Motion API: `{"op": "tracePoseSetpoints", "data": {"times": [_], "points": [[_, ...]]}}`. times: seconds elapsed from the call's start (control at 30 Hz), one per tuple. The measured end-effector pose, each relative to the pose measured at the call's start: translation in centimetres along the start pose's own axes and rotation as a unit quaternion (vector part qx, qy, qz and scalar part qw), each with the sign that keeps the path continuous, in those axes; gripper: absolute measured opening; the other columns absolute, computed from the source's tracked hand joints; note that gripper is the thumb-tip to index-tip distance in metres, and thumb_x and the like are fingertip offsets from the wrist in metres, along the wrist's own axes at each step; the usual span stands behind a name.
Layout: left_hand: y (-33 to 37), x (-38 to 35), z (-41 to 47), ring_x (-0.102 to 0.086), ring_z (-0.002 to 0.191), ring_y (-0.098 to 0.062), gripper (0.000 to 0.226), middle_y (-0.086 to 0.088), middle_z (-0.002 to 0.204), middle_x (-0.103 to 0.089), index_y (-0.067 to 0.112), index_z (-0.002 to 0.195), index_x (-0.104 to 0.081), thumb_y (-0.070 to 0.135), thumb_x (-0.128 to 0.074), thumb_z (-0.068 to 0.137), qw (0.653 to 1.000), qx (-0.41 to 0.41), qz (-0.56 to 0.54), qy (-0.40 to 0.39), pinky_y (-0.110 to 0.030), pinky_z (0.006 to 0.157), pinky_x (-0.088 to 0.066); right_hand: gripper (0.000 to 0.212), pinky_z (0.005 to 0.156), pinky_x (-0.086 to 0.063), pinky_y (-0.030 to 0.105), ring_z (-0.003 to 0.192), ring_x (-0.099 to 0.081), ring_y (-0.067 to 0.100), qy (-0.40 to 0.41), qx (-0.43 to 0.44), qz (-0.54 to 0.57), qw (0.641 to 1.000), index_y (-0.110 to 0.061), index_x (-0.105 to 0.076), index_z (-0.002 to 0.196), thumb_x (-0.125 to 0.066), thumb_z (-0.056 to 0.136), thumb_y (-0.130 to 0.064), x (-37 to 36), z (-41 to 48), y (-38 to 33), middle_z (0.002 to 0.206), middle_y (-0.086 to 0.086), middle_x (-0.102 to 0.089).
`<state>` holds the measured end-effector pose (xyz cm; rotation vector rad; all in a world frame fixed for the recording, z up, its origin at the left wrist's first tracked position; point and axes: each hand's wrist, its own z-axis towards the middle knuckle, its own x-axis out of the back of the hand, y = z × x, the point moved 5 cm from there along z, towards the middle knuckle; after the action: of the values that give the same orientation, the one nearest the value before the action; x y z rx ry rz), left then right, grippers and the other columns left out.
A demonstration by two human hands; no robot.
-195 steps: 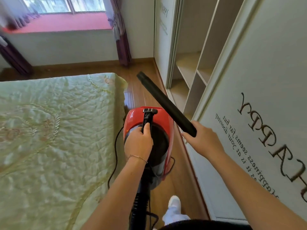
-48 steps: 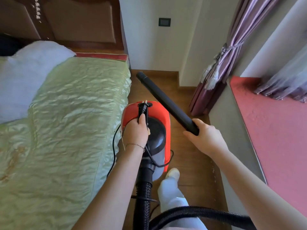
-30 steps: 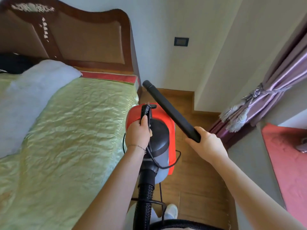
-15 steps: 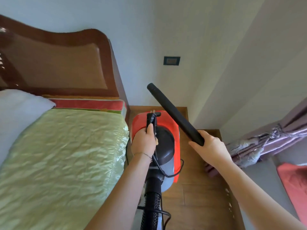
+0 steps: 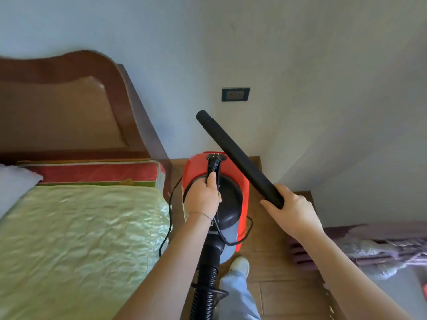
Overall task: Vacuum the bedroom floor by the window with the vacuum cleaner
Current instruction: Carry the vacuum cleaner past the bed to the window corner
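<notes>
Between the bed (image 5: 76, 239) and the curtain (image 5: 381, 248), over a strip of wooden floor (image 5: 272, 250), the red and black vacuum (image 5: 231, 202) hangs from the left hand (image 5: 203, 197), whose fingers are curled round its top handle. The same grip pinches the plug (image 5: 213, 163) under the thumb, prongs pointing away towards the wall. The black cord (image 5: 169, 218) loops down beside the mattress edge. The right hand (image 5: 293, 211) is wrapped round the near end of the black tube (image 5: 238, 158), which slants up and to the left across the vacuum's far corner, its open end raised in front of the wall just below a socket (image 5: 235, 94). A ribbed hose (image 5: 206, 294) runs from the vacuum's near end down out of view, beside a white shoe (image 5: 240, 265). The brown headboard (image 5: 64, 107) stands at left.
</notes>
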<state>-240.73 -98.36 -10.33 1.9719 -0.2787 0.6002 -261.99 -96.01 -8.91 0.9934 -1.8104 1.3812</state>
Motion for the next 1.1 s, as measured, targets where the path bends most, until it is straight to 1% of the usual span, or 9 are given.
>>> {"op": "tracePoseSetpoints", "data": {"times": [0.07,0.13,0.27,0.43,0.53,0.67,0.77,0.97,1.1], "points": [[0.1,-1.1,2.4,-0.054,0.053,-0.020,0.054,0.003,0.049,-0.055,0.018,0.056,-0.054,0.039,-0.029,0.099,1.000,0.005,0.009,-0.001,-0.027,0.057,-0.036,0.044,0.067,-0.050,0.027,0.080,-0.066,0.024,-0.004,0.009,0.012,1.000,-0.025,-0.051,0.128,-0.060,0.088,-0.042,-0.6,2.3,0.5,0.084,-0.004,-0.059],[0.3,-2.2,4.8,-0.053,0.053,-0.020,0.053,0.003,0.050,-0.055,0.017,0.057,-0.054,0.039,-0.029,0.099,1.000,0.011,0.015,0.004,-0.027,0.055,-0.035,0.044,0.066,-0.052,0.027,0.076,-0.065,0.021,-0.011,0.021,0.020,1.000,-0.024,-0.051,0.128,-0.060,0.088,-0.041,-1.2,4.8,1.3,0.083,-0.007,-0.057],[0.4,-4.4,9.2,-0.052,0.054,-0.020,0.053,0.002,0.051,-0.055,0.017,0.058,-0.053,0.037,-0.028,0.100,0.999,0.015,0.025,0.014,-0.028,0.059,-0.037,0.047,0.060,-0.050,0.020,0.067,-0.059,0.010,-0.025,0.016,0.035,0.999,-0.025,-0.048,0.132,-0.059,0.089,-0.042,-2.3,9.5,3.3,0.085,-0.009,-0.056],[-0.3,-7.0,14.5,-0.052,0.054,-0.018,0.051,0.003,0.052,-0.054,0.018,0.058,-0.051,0.036,-0.028,0.100,0.999,0.009,0.024,0.024,-0.028,0.058,-0.035,0.045,0.067,-0.052,0.026,0.074,-0.063,0.015,-0.024,0.017,0.024,0.999,-0.025,-0.049,0.129,-0.060,0.088,-0.042,-4.2,15.1,5.5,0.083,-0.011,-0.055],[-1.7,-8.9,17.7,-0.053,0.055,-0.020,0.051,0.002,0.052,-0.054,0.018,0.058,-0.051,0.036,-0.029,0.100,0.999,0.010,0.025,0.022,-0.028,0.058,-0.037,0.045,0.065,-0.051,0.025,0.076,-0.067,0.019,-0.007,0.025,0.033,0.999,-0.023,-0.051,0.128,-0.063,0.087,-0.039,-6.5,17.9,6.4,0.083,-0.010,-0.057],[-4.7,-12.3,21.5,-0.057,0.059,-0.023,0.050,0.002,0.052,-0.054,0.019,0.059,-0.051,0.036,-0.029,0.100,0.999,-0.001,0.041,0.008,-0.029,0.060,-0.040,0.045,0.063,-0.053,0.028,0.072,-0.069,0.024,0.012,0.051,0.027,0.998,-0.019,-0.055,0.124,-0.069,0.084,-0.032,-11.5,21.1,8.1,0.082,-0.005,-0.064],[-8.0,-14.6,24.2,-0.057,0.059,-0.022,0.049,0.002,0.051,-0.054,0.017,0.062,-0.051,0.036,-0.029,0.100,0.999,0.003,0.044,0.003,-0.030,0.061,-0.042,0.045,0.062,-0.049,0.025,0.072,-0.070,0.025,0.012,0.042,0.024,0.999,-0.018,-0.058,0.122,-0.072,0.081,-0.028,-16.2,23.0,10.7,0.082,-0.005,-0.067],[-14.2,-19.1,29.4,-0.053,0.053,-0.017,0.051,0.002,0.049,-0.052,0.015,0.059,-0.051,0.036,-0.030,0.100,0.999,0.004,0.031,0.006,-0.027,0.054,-0.037,0.050,0.065,-0.054,0.032,0.076,-0.070,0.026,0.000,0.011,0.028,1.000,-0.021,-0.054,0.127,-0.070,0.081,-0.032,-25.6,26.3,16.5,0.090,0.000,-0.071],[-18.2,-22.4,32.2,-0.053,0.055,-0.017,0.049,0.002,0.049,-0.053,0.015,0.062,-0.053,0.037,-0.030,0.100,1.000,0.005,0.013,0.013,-0.029,0.059,-0.040,0.050,0.067,-0.056,0.037,0.076,-0.069,0.024,-0.006,0.018,0.037,0.999,-0.022,-0.052,0.128,-0.069,0.082,-0.033,-31.0,29.1,20.0,0.090,0.000,-0.070]]}}
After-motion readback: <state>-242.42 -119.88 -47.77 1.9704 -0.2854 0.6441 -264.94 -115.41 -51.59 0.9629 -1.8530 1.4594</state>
